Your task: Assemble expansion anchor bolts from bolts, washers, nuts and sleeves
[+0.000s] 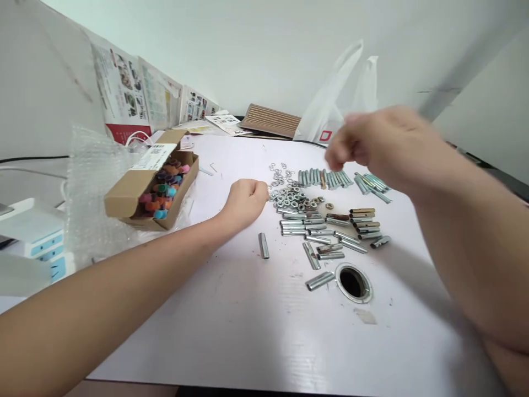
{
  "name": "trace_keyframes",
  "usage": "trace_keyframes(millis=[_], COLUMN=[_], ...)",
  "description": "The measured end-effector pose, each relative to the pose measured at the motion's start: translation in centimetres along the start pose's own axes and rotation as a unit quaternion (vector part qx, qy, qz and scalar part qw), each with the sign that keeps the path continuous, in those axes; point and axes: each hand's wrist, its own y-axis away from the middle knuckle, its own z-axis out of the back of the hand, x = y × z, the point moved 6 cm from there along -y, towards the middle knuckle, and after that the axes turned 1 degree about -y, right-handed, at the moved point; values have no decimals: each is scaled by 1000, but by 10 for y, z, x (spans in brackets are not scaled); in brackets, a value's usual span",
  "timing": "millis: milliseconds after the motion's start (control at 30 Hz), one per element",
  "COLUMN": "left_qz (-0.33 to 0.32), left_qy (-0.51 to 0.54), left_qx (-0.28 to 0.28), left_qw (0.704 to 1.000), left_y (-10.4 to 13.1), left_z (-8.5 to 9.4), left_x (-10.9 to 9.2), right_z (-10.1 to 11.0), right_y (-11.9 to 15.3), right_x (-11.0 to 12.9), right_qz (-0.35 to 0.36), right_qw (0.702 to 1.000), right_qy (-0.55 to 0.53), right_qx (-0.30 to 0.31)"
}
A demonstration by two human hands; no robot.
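Far left, the box [130, 190] of colourful pieces [165, 190] sits at the left hand [247, 201]'s nine o'clock; that fist is balled tight, contents hidden, and at its five o'clock lies a lone metal tube [263, 245], long axis eleven-to-five, with room down to the table [231, 347]'s near edge at six. Rightward, nuts [291, 197] crowd three o'clock beyond rows of tubes [318, 240], and the blurred right hand [372, 135] hangs by the bolts [332, 180], fingers curled, grip impossible to tell.

Metal tubes [319, 281] shiny, some brown-stained; nuts [291, 197] metallic; tabletop [227, 336] smooth, glossy; box [129, 190] matt cardboard; bag [323, 110] thin plastic.
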Motion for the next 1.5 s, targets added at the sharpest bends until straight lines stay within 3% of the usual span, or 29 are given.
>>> trace_keyframes(millis=[67,233,367,467,567,667,767,833,933,1033,1133,1300,1400,1500], left_qz=[19,2,18,26,36,43,41,40,41,40,36,36,33,17], left_qy=[8,61,113,119,119,119,124,127,125,120,121,126,132,151], left_qx=[4,85,162,178,181,184,179,178,182,180,184,184,170,148], left_qw=[1000,995,980,976,976,975,975,975,974,976,975,974,976,977], left_y=[-3,-4,3,6,7,8,9,9,8,8,8,7,5,3], left_z=[-2,-5,-4,-3,-4,-5,-4,-4,-6,-6,-6,-6,-5,-5], left_x=[2,3,5,5,5,5,4,4,5,6,6,5,4,1], right_z=[-12,-61,-81,-79,-61,-29,-1,3,-14,-35,-44,-24,-3,-4], right_y=[-10,-10,-4,-5,-12,-23,-31,-34,-38,-40,-43,-39,-27,-14], right_x=[-6,-32,-44,-43,-48,-69,-103,-123,-134,-132,-134,-137,-114,-73], right_qz=[26,27,21,32,17,-25,-101,-144,-147,-138,-172,-268,-289,-238], right_qw=[999,974,959,962,973,982,969,963,970,969,957,945,947,961], right_qy=[16,71,113,107,107,157,225,226,193,198,225,184,138,125], right_qx=[30,215,260,248,204,103,3,-9,25,53,57,44,-14,-63])
